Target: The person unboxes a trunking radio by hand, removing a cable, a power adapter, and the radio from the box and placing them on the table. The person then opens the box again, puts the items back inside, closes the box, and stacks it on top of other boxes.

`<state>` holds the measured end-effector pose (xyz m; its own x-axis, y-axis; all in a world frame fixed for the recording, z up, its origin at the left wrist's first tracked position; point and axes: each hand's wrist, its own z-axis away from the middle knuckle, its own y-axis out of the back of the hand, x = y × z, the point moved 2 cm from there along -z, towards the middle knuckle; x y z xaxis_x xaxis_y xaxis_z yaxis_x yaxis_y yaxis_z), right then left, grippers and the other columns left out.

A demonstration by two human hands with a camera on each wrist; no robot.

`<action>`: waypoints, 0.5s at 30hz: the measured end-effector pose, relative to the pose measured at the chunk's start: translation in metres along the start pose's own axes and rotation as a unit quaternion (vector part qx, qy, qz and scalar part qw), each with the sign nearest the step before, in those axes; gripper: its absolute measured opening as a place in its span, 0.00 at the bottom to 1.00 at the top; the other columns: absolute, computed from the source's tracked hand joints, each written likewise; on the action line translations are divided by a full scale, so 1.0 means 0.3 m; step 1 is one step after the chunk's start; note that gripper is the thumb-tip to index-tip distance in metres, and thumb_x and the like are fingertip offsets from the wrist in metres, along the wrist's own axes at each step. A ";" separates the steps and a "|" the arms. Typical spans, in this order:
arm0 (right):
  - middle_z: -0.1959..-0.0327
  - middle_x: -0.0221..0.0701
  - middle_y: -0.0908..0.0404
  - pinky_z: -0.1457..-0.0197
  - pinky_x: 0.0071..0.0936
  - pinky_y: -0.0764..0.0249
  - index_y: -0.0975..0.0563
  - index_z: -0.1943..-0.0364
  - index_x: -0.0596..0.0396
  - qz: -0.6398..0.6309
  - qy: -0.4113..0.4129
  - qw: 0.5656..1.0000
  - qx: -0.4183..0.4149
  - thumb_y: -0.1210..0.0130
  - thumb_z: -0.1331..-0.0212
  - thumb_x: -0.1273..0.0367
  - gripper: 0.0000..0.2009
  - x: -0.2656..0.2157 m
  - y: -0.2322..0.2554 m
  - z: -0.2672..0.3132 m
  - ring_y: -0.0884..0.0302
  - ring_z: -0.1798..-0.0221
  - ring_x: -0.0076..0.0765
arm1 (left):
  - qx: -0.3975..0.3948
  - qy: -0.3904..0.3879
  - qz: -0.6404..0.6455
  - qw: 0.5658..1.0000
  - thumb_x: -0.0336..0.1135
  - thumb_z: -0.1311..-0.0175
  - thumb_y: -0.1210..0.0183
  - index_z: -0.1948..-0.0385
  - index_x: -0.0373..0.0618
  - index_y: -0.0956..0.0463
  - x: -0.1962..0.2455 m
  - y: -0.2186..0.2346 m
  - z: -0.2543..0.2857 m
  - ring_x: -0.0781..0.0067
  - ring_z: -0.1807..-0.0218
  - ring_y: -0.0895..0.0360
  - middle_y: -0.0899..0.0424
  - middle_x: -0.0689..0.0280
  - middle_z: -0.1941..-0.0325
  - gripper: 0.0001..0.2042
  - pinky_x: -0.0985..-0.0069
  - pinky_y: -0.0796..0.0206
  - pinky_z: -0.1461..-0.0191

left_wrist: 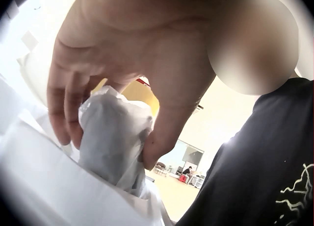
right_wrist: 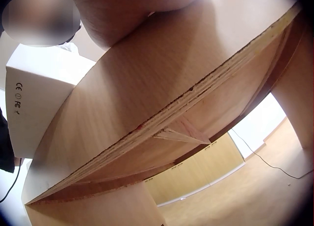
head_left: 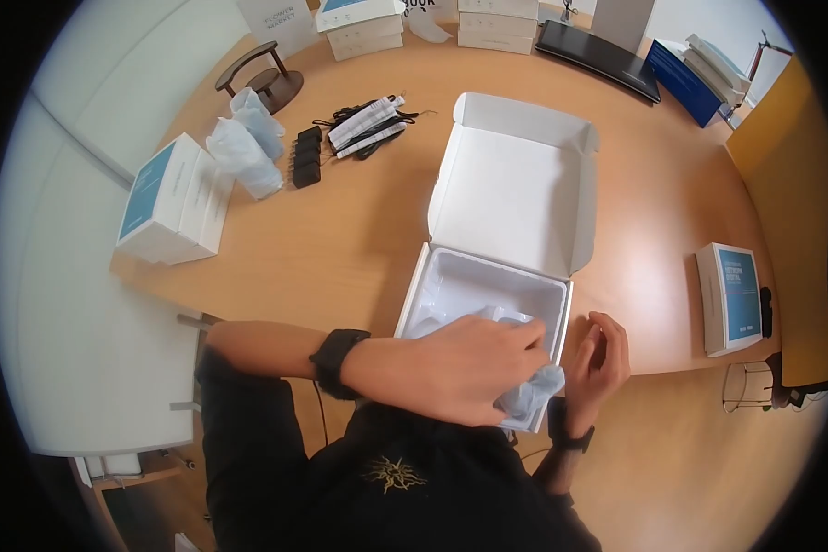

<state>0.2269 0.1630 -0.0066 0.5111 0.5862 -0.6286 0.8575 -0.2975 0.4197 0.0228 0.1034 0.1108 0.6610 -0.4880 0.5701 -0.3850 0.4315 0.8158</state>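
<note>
An open white box (head_left: 515, 189) lies at the table's front edge, its lid folded back and a moulded tray (head_left: 497, 271) inside. My left hand (head_left: 460, 363) reaches across the box; in the left wrist view the left hand (left_wrist: 132, 54) holds a bundle in whitish plastic wrap (left_wrist: 115, 138) between thumb and fingers. That wrapped bundle (head_left: 532, 394) is at the box's near right corner. Just right of the box, my right hand (head_left: 598, 359) has loosely curled fingers and holds nothing visible. The right wrist view shows part of the right hand (right_wrist: 137, 12) and the box's printed side (right_wrist: 37, 101).
At the left stand white-and-blue boxes (head_left: 179, 198), wrapped bundles (head_left: 244, 152), black adapters (head_left: 307, 158), cables (head_left: 368, 127) and a dark wooden stand (head_left: 271, 85). More boxes (head_left: 497, 26) and a black laptop (head_left: 598, 60) are along the back. Another box (head_left: 731, 299) stands at the right edge.
</note>
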 end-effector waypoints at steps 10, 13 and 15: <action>0.59 0.44 0.16 0.57 0.32 0.20 0.19 0.56 0.64 -0.005 -0.007 1.000 0.000 0.49 0.41 0.84 0.11 -0.005 0.001 0.002 0.16 0.60 0.46 | 0.167 -0.036 0.045 0.984 0.31 0.56 0.26 0.46 0.38 0.25 0.096 0.147 0.123 0.56 0.53 0.19 0.26 0.57 0.45 0.30 0.66 0.25 0.53; 0.59 0.44 0.16 0.57 0.32 0.19 0.18 0.56 0.65 -0.009 -0.010 1.000 0.001 0.48 0.40 0.83 0.11 0.006 0.000 0.007 0.16 0.60 0.46 | 0.294 0.000 -0.007 0.956 0.30 0.56 0.25 0.46 0.40 0.23 0.095 0.223 0.234 0.57 0.52 0.18 0.23 0.57 0.45 0.30 0.68 0.24 0.51; 0.59 0.44 0.16 0.57 0.32 0.19 0.18 0.56 0.65 -0.008 -0.010 1.000 0.000 0.48 0.40 0.83 0.11 0.009 -0.003 0.009 0.16 0.60 0.46 | 0.383 0.093 -0.070 0.916 0.31 0.54 0.25 0.45 0.42 0.22 0.069 0.252 0.322 0.58 0.50 0.17 0.19 0.57 0.48 0.29 0.69 0.24 0.49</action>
<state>0.2275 0.1628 -0.0104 0.4988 0.5750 -0.6485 0.8654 -0.2890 0.4094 -0.0549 0.0527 0.1937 0.8097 -0.3287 0.4861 -0.5797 -0.3197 0.7495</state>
